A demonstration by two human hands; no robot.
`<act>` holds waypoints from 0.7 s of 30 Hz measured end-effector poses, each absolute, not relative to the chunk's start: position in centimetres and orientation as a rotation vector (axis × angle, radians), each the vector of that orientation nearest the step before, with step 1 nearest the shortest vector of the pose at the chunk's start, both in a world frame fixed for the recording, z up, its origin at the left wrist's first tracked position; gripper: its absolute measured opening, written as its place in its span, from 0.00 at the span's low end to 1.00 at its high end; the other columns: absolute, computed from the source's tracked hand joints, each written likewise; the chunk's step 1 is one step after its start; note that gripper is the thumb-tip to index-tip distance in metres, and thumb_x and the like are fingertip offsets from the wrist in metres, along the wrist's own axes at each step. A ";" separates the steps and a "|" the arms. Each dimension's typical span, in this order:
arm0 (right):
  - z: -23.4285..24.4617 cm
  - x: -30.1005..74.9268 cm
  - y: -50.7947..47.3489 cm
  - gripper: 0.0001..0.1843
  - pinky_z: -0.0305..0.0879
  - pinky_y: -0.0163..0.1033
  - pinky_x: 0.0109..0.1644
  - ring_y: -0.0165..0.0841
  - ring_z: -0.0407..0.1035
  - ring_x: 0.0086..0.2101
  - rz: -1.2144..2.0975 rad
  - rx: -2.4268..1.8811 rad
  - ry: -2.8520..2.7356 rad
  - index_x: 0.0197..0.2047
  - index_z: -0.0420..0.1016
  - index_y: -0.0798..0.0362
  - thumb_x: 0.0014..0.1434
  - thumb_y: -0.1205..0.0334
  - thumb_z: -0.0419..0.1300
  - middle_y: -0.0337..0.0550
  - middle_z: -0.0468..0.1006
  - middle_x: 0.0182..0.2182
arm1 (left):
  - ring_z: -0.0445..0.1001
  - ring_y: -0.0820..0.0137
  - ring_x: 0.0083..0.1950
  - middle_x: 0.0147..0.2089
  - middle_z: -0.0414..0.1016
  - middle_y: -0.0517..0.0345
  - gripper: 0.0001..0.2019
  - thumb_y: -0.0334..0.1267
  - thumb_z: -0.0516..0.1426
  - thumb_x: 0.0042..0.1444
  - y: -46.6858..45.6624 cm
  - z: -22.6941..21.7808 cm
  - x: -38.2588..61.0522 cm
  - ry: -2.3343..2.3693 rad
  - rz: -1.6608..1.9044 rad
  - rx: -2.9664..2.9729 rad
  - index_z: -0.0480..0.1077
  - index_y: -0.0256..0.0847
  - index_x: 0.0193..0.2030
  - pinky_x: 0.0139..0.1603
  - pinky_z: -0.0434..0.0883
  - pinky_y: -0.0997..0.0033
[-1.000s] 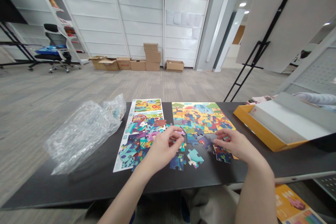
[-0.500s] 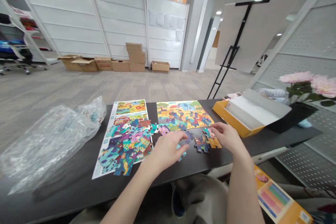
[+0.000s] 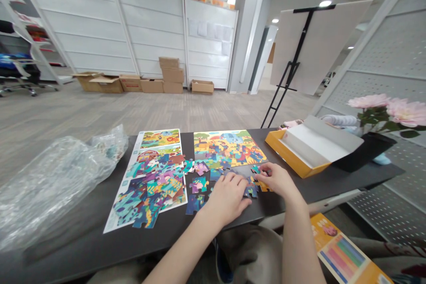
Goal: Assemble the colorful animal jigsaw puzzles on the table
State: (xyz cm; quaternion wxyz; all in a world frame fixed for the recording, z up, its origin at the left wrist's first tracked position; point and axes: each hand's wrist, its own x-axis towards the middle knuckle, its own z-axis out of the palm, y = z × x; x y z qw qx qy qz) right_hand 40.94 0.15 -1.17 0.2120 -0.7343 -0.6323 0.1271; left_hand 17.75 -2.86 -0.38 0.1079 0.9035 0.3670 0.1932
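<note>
On the black table point(image 3: 159, 243), the left hand point(image 3: 228, 199) lies flat, fingers close together, beside loose jigsaw pieces point(image 3: 199, 185) below the puzzle point(image 3: 226, 148), while the right hand point(image 3: 276, 180) pinches a teal piece point(image 3: 255, 169) between its fingertips, with a plastic bag point(image 3: 53, 182) far left and an open yellow box point(image 3: 296, 151) right.

Loose cardboard jigsaw pieces point(image 3: 252, 189) in teal, purple and orange lie flat on the dark table point(image 3: 159, 242), just below a bright, partly assembled puzzle point(image 3: 228, 148). A heap of pieces point(image 3: 149, 186) overlaps a printed picture sheet point(image 3: 159, 138).

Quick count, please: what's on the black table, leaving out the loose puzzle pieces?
Long picture sheet: 1
Large animal picture: 1
Clear plastic bag: 1
Orange box: 1
Black vase: 1
Total: 5
</note>
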 end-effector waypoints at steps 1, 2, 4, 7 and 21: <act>-1.3 40.9 0.3 0.17 0.68 0.39 0.41 0.39 0.76 0.37 0.361 -2.032 -1.767 0.41 0.80 0.52 0.51 0.52 0.67 0.47 0.82 0.37 | 0.68 0.55 0.59 0.56 0.76 0.51 0.18 0.46 0.61 0.61 -2.9 -0.4 17.9 1.088 0.560 2.668 0.69 0.41 0.54 0.59 0.67 0.54; -1.4 40.8 0.4 0.16 0.68 0.39 0.42 0.39 0.76 0.37 0.368 -2.026 -1.776 0.41 0.80 0.52 0.51 0.53 0.66 0.47 0.82 0.37 | 0.69 0.55 0.59 0.55 0.76 0.51 0.17 0.45 0.61 0.62 -2.9 -0.4 18.0 1.093 0.549 2.676 0.70 0.41 0.54 0.59 0.67 0.53; -1.5 40.6 0.6 0.15 0.68 0.39 0.42 0.38 0.75 0.37 0.363 -2.025 -1.778 0.41 0.80 0.53 0.52 0.55 0.65 0.47 0.81 0.39 | 0.69 0.55 0.58 0.54 0.77 0.51 0.15 0.44 0.61 0.63 -2.9 -0.4 18.1 1.099 0.532 2.688 0.70 0.40 0.53 0.58 0.67 0.54; -1.7 40.5 0.9 0.14 0.68 0.39 0.43 0.38 0.76 0.37 0.323 -2.027 -1.762 0.41 0.79 0.52 0.51 0.58 0.65 0.47 0.81 0.40 | 0.69 0.56 0.57 0.54 0.77 0.52 0.15 0.41 0.60 0.63 -2.9 -0.4 18.3 1.101 0.536 2.683 0.69 0.41 0.54 0.57 0.67 0.55; -1.5 42.1 0.7 0.14 0.68 0.43 0.49 0.41 0.75 0.42 0.171 -2.034 -1.670 0.43 0.81 0.52 0.53 0.58 0.64 0.50 0.80 0.42 | 0.71 0.59 0.52 0.47 0.77 0.53 0.12 0.41 0.62 0.57 -3.8 1.5 16.0 0.950 0.492 2.617 0.72 0.43 0.47 0.54 0.68 0.60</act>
